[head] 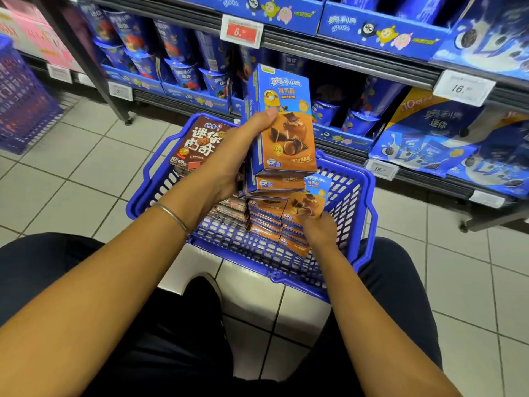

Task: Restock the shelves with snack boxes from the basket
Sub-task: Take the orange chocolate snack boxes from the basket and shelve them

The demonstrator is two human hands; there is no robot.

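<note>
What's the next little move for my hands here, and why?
Probably lift the box your right hand grips out of the basket onto the stack your left hand holds; they look like matching boxes, and more lie below.

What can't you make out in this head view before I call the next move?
All head view.
Left hand fingers: behind the stack of Oreo boxes it grips; only the thumb shows.
Stack count: boxes overlap, back ones covered.
Right hand: whether it grips the tilted box; the hand's back hides its fingers.
Red price tag: small digits blurred.
</note>
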